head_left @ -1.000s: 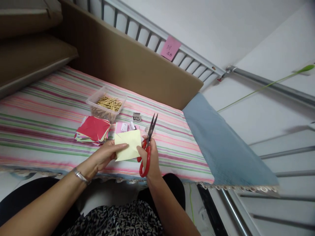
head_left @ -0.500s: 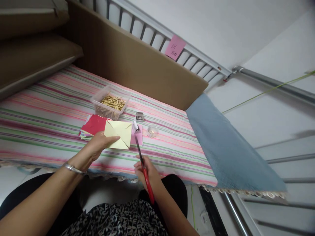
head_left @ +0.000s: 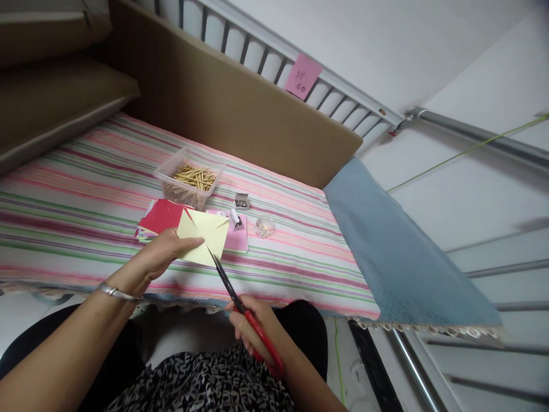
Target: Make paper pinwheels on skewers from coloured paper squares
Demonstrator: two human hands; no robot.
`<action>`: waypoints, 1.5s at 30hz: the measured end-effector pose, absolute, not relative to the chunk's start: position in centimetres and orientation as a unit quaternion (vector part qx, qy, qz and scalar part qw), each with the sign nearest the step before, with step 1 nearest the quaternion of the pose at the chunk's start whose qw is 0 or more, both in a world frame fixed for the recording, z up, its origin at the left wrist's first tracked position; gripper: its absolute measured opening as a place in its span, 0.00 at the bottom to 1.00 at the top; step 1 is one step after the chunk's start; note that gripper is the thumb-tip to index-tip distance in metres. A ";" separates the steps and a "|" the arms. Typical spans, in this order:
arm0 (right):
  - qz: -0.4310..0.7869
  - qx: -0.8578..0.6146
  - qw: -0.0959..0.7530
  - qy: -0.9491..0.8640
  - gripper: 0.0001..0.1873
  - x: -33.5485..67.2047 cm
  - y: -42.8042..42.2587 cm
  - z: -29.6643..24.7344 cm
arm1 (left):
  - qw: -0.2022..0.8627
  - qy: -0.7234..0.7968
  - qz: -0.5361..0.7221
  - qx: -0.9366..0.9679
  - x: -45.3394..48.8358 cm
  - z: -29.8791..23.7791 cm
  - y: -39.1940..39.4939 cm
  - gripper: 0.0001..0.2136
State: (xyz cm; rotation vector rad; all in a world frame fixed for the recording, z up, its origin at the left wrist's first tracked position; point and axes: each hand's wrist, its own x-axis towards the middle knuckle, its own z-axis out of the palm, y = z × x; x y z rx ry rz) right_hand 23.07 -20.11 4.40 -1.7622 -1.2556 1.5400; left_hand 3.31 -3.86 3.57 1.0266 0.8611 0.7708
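A pale yellow square of paper (head_left: 213, 229) with slits running in from its corners is pinched in my left hand (head_left: 165, 252), the thumb lying on top. My right hand (head_left: 253, 326) grips scissors (head_left: 231, 292) with red handles and dark blades. The blade tips meet the paper's lower right part, close to its middle. Left of the yellow sheet lies a stack of coloured paper, red paper (head_left: 165, 217) uppermost. Pink paper (head_left: 237, 239) lies just right of the yellow sheet, with a small open box (head_left: 235, 221) on it.
Behind the paper stands a clear plastic tub (head_left: 165, 178) of thin wooden sticks (head_left: 195, 177). A small box of metal pieces (head_left: 242, 201) and a round clear container (head_left: 265, 227) sit to its right on the striped cloth (head_left: 300, 269). A brown board (head_left: 240, 109) borders the back.
The scissors have swung left and up to the yellow paper, their blades now at its lower right part. My left hand with the paper has shifted slightly left.
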 end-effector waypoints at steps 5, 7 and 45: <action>0.556 -0.662 0.236 -0.443 0.21 22.6 -19.6 4.5 | 0.729 0.408 0.323 0.444 3.8 3.0 -4.0 0.16; 0.551 -0.675 0.229 -0.434 0.19 22.3 -19.4 4.7 | 0.731 0.410 0.321 0.441 3.9 2.8 -4.0 0.16; 0.435 -0.647 0.258 -0.571 0.14 23.0 -18.9 3.1 | 0.726 0.420 0.338 0.426 4.3 3.5 -4.4 0.16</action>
